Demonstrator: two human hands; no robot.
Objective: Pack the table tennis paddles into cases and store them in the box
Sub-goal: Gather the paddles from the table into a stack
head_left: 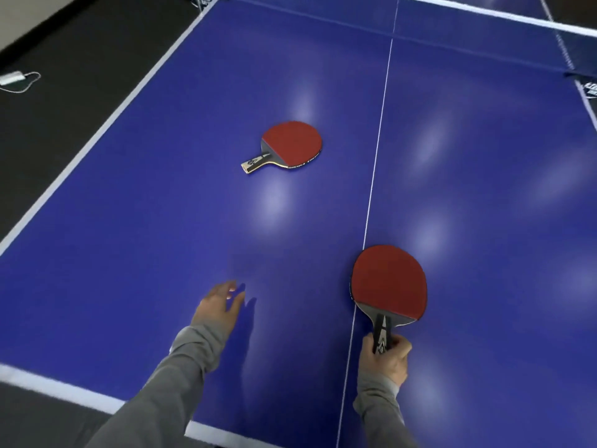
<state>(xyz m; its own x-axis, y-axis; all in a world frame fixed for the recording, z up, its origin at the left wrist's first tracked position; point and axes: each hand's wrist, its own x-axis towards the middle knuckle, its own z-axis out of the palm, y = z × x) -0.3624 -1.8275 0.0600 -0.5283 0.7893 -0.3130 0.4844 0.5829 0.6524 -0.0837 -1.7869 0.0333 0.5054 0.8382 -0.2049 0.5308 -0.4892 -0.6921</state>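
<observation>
Lower right of the frame: a red paddle [388, 282] is gripped by its handle in the right hand [384, 358], blade up, over the blue table [145, 205]. Lower centre, the left hand [221, 307] is held above the table, fingers relaxed, holding nothing. Mid-frame, a second red paddle [290, 145] is laid flat. Net [484, 14] at top.

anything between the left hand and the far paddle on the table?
Nothing visible. The left hand is open over bare blue table, and the far paddle lies flat ahead of it with only tabletop between. The right hand grips the other paddle, off to the side.
</observation>
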